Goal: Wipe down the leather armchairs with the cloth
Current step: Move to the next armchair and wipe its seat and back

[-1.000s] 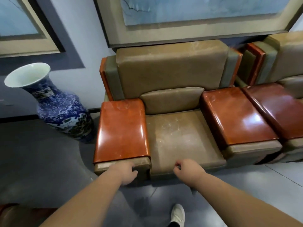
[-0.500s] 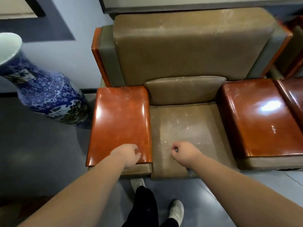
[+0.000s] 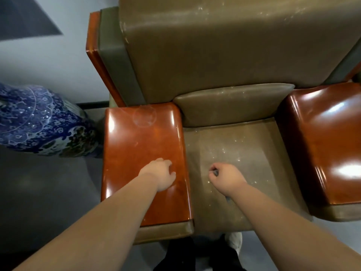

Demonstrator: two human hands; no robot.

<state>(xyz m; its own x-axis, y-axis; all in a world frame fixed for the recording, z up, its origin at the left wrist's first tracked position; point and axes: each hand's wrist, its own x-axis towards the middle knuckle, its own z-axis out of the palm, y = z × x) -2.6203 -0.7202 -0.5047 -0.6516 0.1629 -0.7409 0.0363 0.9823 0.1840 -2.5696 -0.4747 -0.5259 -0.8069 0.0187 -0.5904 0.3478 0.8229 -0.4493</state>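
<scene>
A worn olive-brown leather armchair fills the view, with a dusty, speckled seat point(image 3: 248, 151) and a tall backrest point(image 3: 224, 45). Glossy red-brown wooden armrests flank the seat on the left point(image 3: 140, 141) and right point(image 3: 322, 143). My left hand point(image 3: 159, 174) rests knuckles-up on the left armrest, fingers curled under, nothing visible in it. My right hand point(image 3: 226, 178) is a fist low over the front of the seat. A small grey bit of cloth point(image 3: 214, 171) shows at its thumb side; most of the cloth is hidden inside the fist.
A large blue-and-white porcelain vase point(image 3: 39, 122) stands on the grey floor point(image 3: 48, 192) just left of the chair, close to the left armrest. The wall is behind it. My dark trouser legs and a white shoe point(image 3: 235, 241) touch the chair's front.
I have stepped closer and now look down on the chair. Both hands moved forward from the front edge, the left onto the armrest top, the right over the seat.
</scene>
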